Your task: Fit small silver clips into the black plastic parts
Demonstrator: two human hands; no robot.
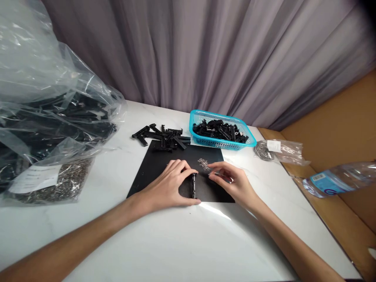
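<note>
My left hand grips a narrow black plastic part by its two ends, index finger at the far end and thumb at the near end. The part stands over the black mat. To its right, my right hand is closed in a pinch, thumb against index finger. Whatever it pinches is too small to name. A small pile of silvery metal pins or screws lies on the mat, just beyond the right fingertips.
Loose black plastic parts lie heaped at the mat's far edge. A blue basket of black parts stands behind. Clear bags fill the left side. A small bag and a plastic bottle lie right, by cardboard.
</note>
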